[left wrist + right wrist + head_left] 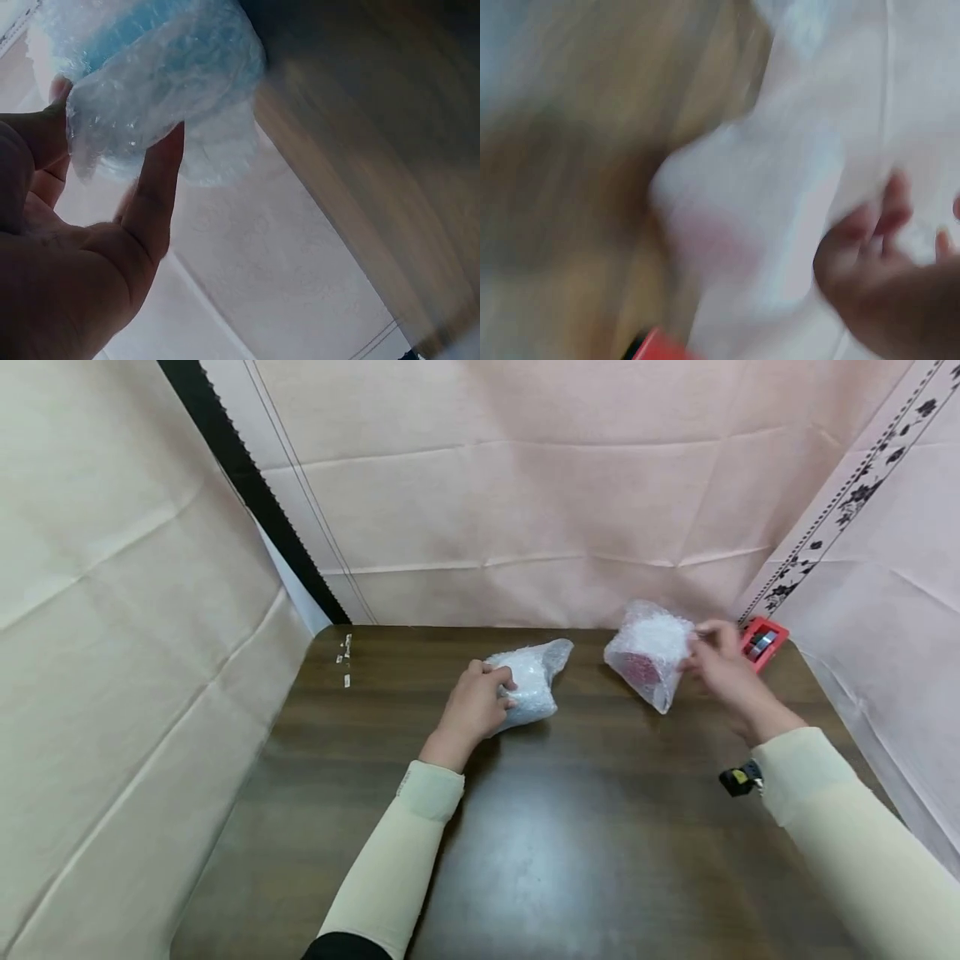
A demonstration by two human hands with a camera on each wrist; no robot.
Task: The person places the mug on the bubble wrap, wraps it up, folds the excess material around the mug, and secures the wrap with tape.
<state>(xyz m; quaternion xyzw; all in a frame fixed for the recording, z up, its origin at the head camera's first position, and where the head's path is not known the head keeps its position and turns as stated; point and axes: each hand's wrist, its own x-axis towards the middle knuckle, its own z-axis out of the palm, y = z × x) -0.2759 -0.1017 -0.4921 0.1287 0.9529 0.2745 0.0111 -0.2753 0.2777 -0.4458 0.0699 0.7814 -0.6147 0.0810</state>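
Note:
My left hand grips a bubble-wrapped package on the table, thumb and fingers on its near left side. In the left wrist view, something light blue shows through the clear bubble wrap. Farther right stands a second bubble-wrapped package, with a pinkish-red item visible low inside it. Beside this package's right edge is my right hand, its fingers loosely bent. The right wrist view is blurred; there the right hand appears next to the wrap with a gap between them.
A red tape dispenser sits at the table's back right corner, just beyond the right hand. Small white scraps lie at the back left of the brown wooden table. Pale cloth hangs behind and along both sides.

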